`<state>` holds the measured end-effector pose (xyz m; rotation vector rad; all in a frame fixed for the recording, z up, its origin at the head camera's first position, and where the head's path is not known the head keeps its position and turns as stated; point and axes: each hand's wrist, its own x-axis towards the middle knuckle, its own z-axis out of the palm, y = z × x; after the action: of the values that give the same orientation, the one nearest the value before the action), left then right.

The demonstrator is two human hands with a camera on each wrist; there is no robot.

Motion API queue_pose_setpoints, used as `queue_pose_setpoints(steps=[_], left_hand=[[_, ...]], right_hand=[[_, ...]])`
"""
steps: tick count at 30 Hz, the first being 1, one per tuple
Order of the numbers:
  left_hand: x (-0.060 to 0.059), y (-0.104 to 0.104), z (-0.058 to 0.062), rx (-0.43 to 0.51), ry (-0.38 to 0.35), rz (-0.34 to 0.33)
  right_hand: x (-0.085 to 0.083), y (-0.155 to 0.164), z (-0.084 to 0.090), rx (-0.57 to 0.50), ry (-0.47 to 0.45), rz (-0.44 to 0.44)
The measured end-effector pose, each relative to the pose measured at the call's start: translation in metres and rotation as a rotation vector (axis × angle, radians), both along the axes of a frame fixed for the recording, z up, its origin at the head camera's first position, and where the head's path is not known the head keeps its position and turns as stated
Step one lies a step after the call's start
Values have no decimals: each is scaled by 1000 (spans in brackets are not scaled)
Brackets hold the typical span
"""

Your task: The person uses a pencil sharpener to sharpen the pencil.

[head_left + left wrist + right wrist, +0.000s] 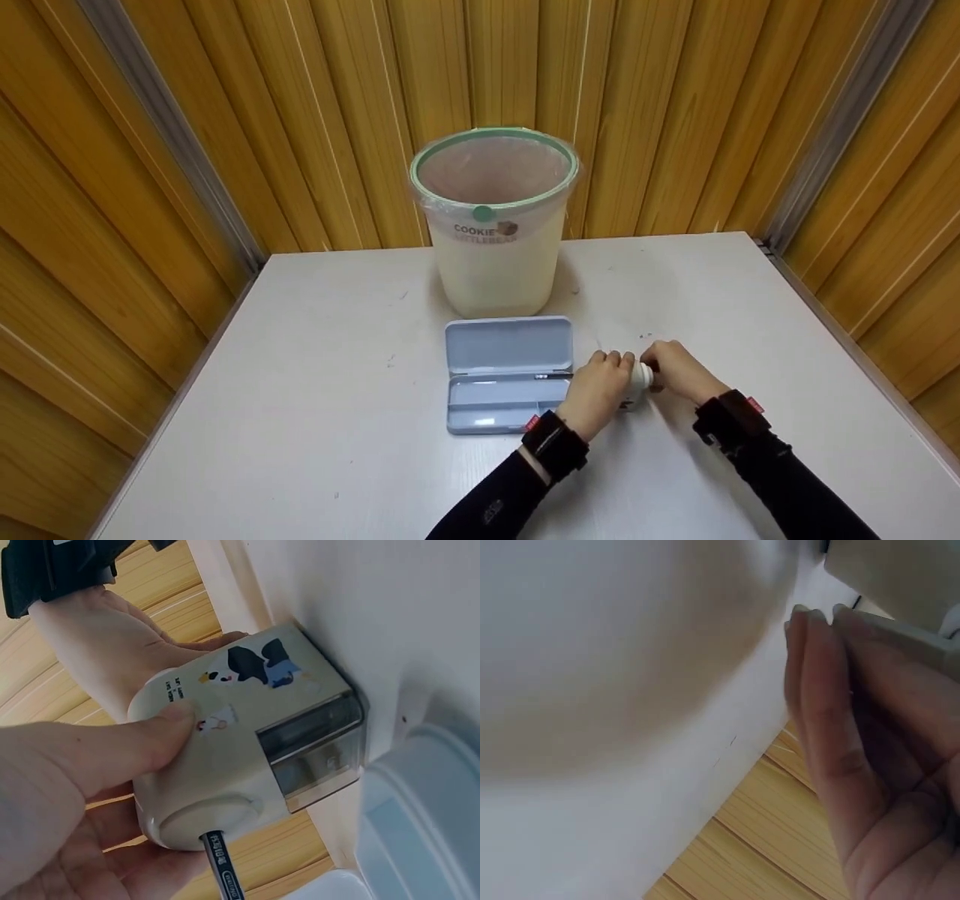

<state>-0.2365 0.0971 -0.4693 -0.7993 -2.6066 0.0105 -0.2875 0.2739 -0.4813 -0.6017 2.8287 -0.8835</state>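
head | left hand [600,384] grips sharpener [240,769] | white table [300,390] | wood-grain walls [360,112]

The off-white pencil sharpener [232,772] is rounded at one end and printed with cartoon birds in black and blue. It sits toward three o'clock on the visible desk [337,375], its clear compartment near the base. A dark pencil [223,866] is pushed into its round port, the outer end pointing to nine o'clock in the head view.
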Motion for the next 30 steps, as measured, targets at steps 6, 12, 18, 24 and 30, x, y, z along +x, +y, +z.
queue_pose_setpoints(steps=[6,12,18,24,30], left_hand=[[0,1,0,-28,52,20],[1,2,-5,-57,90,8],[3,2,-5,-58,95,20],[1,3,-3,-63,101,33],[1,4,-2,-86,117,43]], right_hand=[[5,3,0,-19,-52,15],[15,8,-2,-13,3,57],[27,13,1,-56,-80,122],[37,14,9,-80,-101,137],[43,12,14,-63,-91,136]])
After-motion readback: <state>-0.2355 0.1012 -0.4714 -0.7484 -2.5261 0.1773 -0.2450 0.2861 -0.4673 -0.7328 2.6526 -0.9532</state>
